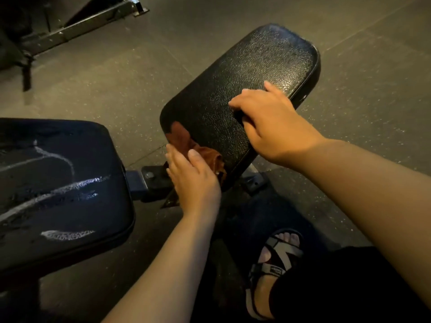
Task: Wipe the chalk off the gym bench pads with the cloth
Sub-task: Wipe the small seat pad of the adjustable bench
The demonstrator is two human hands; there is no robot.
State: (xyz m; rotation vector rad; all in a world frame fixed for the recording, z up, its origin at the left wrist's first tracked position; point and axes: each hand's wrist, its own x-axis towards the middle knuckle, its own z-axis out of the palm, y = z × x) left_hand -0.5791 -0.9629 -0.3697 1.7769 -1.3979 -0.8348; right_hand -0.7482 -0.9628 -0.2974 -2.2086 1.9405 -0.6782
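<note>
Wiping the near corner of the small pad [240,89] is judged to be the step in hand, from the head view. The left hand [193,176] lies flat, fingers straight and together, pressing the brown cloth [184,138] against the pad's near-left corner, where the cloth drapes over the edge. The right hand [272,122] rests on the pad's right side, thumb and forefinger spread; whether the folded fingers grip the edge cannot be told. No chalk is visible on this pad. The large pad [58,159], just beside it on the left, carries white chalk streaks [58,190].

Procedure: hold the palm flat, apply even pressure, and draw each stroke toward the edge so dust leaves the surface. Refold the cloth to a clean face, then treat the large pad.
</note>
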